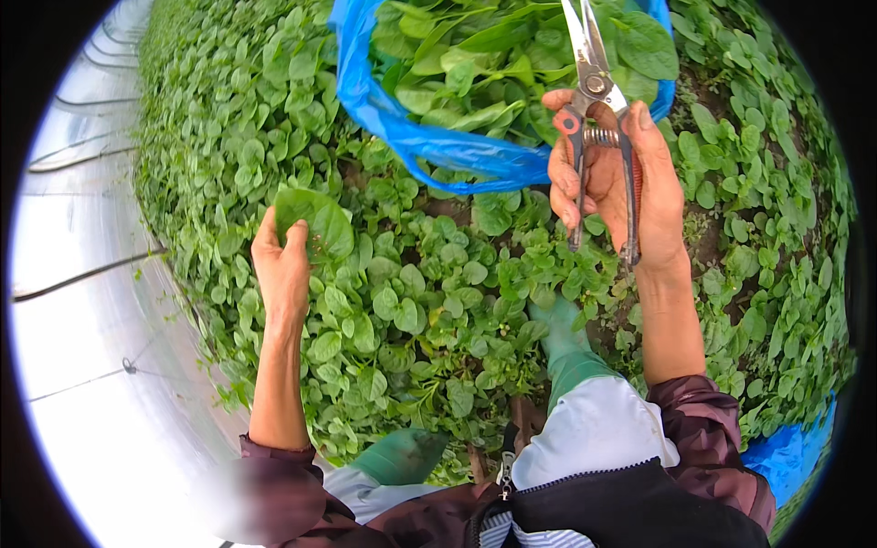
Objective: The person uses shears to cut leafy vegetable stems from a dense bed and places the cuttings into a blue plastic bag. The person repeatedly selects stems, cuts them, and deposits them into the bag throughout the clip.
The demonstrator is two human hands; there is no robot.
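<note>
My left hand (pixel 284 267) pinches a broad green leaf (pixel 322 222) between thumb and fingers, above low leafy plants (pixel 411 294). Small brownish specks show on the leaf near my thumb. My right hand (pixel 644 178) holds a pair of pruning shears (pixel 597 130) with red and black handles and a coil spring. The blades point away from me and stand apart. Beyond them lies a blue plastic bag (pixel 438 147) with its mouth wide, filled with picked green leaves (pixel 479 68). Part of the bag's right side is hidden behind my right hand and the shears.
A translucent plastic greenhouse wall (pixel 89 329) with curved ribs runs along the left. Dense plants cover the ground, with bare soil (pixel 709 240) at the right. My green boots (pixel 404 455) stand among the plants. Another blue plastic sheet or bag (pixel 791 455) lies at the lower right.
</note>
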